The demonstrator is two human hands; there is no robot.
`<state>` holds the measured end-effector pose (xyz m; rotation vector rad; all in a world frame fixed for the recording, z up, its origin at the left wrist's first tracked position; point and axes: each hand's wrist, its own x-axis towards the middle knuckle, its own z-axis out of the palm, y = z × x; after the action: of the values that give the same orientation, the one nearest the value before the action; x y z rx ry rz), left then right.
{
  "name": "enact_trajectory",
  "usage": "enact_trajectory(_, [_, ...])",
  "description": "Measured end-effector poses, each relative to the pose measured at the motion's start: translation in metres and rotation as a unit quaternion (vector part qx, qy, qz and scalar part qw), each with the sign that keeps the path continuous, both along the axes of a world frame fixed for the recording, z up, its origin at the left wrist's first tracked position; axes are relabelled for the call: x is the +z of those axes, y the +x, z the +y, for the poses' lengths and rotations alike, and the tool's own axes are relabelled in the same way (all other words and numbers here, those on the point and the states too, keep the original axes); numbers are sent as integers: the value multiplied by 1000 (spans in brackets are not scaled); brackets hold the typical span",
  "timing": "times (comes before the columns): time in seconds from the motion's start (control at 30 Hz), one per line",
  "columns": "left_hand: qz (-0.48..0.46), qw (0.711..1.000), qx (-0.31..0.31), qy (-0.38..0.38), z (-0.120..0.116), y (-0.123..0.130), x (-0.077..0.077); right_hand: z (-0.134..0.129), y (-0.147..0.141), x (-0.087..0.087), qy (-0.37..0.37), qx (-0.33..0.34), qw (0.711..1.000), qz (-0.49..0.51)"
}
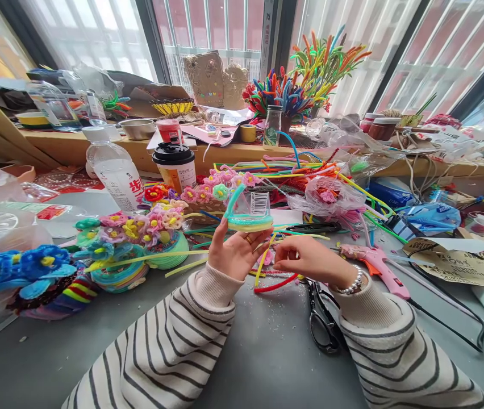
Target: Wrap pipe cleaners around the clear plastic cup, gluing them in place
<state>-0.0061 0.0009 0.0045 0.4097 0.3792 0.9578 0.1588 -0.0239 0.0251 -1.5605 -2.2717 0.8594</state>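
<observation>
Over the middle of the grey worktop point(267, 352), our left hand point(238, 247) is turned palm up, thumb and fingers holding a clear plastic container with a barcode label point(248, 205), its base ringed by turquoise and pale yellow fuzzy strips. Our right hand point(308, 258) is narrow, fingers curled, just beside it; we cannot tell whether it pinches anything. Nearer the worktop's front edge we see black-handled scissors point(325, 326); towards its right edge, a pink glue gun point(380, 267); towards its left edge, baskets of fuzzy flowers point(118, 267).
</observation>
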Motion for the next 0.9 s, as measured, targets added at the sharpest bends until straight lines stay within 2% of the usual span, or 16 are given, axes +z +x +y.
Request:
enact_trajectory(0.1, [8,1000,-8,13,0,1,-1,-3,11,6,-51,43,997,-48])
enact_trajectory(0.17, [19,1000,0,23,-1,2,-2,-6,20,16,-53,32,997,-53])
enact_trajectory(0.23, [28,999,22,31,-1,4,-2,-12,25,28,17,-49,998,26])
enact_trajectory(0.3, [30,998,48,37,-2,6,-3,-20,26,40,104,-127,974,158])
enact_trajectory(0.37, [30,996,68,44,-2,7,-4,-28,22,49,153,-135,941,270])
enact_trajectory(0.43, [36,995,81,53,-1,9,-5,-35,16,52,183,-128,919,326])
enact_trajectory(0.53, [52,992,91,70,-2,10,-6,-39,10,50,218,-148,910,320])
enact_trajectory(0.9, [55,990,114,57,-1,11,-6,-31,14,42,222,-150,942,201])
